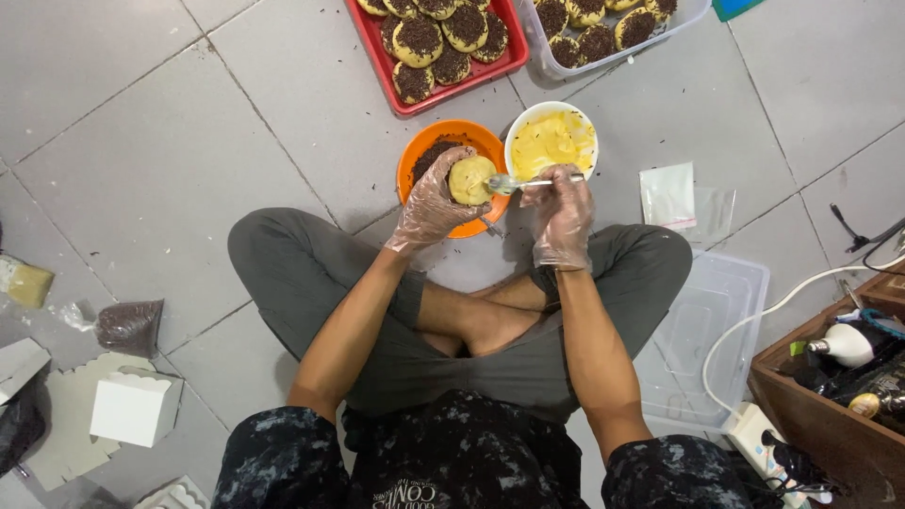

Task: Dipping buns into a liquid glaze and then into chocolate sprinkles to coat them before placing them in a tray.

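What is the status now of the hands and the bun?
Left hand cups bun over orange bowl. Right hand holds spoon, tip at bun. White bowl of yellow cream beside. Nothing in between.

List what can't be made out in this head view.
- Red tray and clear tray: cut off by the top edge, so the count of pieces is unknown.
- Orange bowl: contents mostly hidden by the left hand and dough piece.
- Spoon: handle end hidden inside the right hand.
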